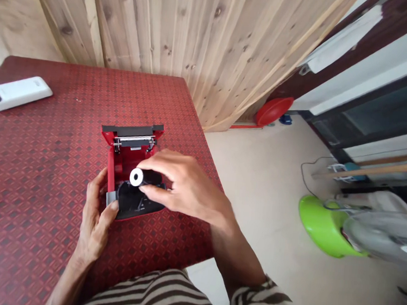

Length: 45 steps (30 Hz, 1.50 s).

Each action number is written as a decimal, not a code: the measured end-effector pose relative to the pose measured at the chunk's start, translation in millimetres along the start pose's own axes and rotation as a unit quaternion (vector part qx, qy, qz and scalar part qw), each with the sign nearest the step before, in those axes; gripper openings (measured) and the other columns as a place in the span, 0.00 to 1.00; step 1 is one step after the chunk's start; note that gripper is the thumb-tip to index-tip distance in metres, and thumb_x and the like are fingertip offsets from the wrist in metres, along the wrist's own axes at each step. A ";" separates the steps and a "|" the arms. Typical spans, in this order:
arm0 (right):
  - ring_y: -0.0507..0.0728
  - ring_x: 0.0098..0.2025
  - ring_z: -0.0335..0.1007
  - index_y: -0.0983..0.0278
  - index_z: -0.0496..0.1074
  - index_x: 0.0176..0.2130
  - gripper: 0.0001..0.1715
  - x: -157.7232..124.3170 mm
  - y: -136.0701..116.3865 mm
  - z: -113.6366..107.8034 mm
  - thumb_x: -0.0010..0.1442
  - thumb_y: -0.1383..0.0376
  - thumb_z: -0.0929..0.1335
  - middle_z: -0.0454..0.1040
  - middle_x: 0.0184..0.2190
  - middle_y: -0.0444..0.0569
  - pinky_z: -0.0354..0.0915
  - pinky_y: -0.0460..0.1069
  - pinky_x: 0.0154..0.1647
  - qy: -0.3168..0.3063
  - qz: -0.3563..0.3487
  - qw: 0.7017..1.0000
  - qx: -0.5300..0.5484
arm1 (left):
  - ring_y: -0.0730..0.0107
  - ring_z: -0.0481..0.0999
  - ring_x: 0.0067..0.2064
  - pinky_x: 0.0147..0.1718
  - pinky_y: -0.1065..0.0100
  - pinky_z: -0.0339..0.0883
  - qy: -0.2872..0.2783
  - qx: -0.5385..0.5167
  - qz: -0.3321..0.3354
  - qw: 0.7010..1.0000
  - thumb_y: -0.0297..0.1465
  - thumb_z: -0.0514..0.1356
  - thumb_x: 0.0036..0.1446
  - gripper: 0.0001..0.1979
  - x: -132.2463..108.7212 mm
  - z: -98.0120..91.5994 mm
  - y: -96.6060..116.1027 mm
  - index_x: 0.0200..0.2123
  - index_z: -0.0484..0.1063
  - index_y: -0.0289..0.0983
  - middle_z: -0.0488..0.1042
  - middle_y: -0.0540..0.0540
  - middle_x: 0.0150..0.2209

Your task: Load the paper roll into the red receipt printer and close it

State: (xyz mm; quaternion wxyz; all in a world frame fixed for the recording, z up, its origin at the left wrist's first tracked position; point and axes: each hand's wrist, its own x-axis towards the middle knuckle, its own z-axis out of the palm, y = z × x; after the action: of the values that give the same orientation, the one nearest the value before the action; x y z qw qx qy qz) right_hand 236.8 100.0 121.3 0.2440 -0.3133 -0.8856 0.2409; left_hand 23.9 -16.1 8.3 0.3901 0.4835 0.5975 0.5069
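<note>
A striped sleeve [265,303] sits closest to the lens, and from it the right hand [183,186] reaches over one small red printer [131,170], fingers pinched around one white paper roll [136,177] held just above the printer's open black compartment. The printer's lid [133,135] stands tipped back, away from the person. The left hand [96,214] cups the printer's near left corner, thumb pressed on its grey edge. The printer rests near the right side of the red patterned bench [30,157]. One white flat device [16,93] lies well apart at the bench's far left. On the floor to the right are one green basin [319,227] and one red bowl [273,110] by the wooden wall [198,39].
</note>
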 end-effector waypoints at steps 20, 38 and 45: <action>0.55 0.40 0.81 0.62 0.75 0.55 0.20 -58.0 97.7 72.5 0.65 0.64 0.77 0.84 0.43 0.48 0.76 0.51 0.43 0.158 0.260 0.938 0.169 | 0.42 0.66 0.73 0.74 0.49 0.58 0.003 0.000 -0.002 1.000 0.49 0.62 0.70 0.36 2.1 -4.4 -9.1 0.77 0.63 0.49 0.69 0.46 0.73; 0.60 0.52 0.80 0.58 0.77 0.58 0.17 -104.2 35.9 33.3 0.72 0.65 0.74 0.82 0.52 0.51 0.76 0.59 0.57 0.094 0.144 0.969 0.175 | 0.45 0.76 0.66 0.63 0.51 0.71 0.018 -0.001 0.014 1.000 0.49 0.64 0.68 0.37 3.9 1.4 -1.1 0.75 0.67 0.44 0.76 0.41 0.67; 0.62 0.58 0.75 0.60 0.70 0.68 0.23 -29.9 -2.5 7.0 0.77 0.68 0.69 0.79 0.57 0.55 0.75 0.62 0.63 -0.016 0.009 0.999 -0.032 | 0.43 0.74 0.68 0.66 0.47 0.69 0.016 -0.014 0.009 1.000 0.50 0.65 0.68 0.37 3.3 2.0 1.8 0.74 0.67 0.43 0.73 0.38 0.68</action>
State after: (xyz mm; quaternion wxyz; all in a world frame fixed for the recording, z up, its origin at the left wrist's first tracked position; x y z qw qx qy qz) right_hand 252.0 76.3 109.0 0.2177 -0.3249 -0.8938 0.2194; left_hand 25.4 -12.3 9.7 0.3827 0.4753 0.5922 0.5262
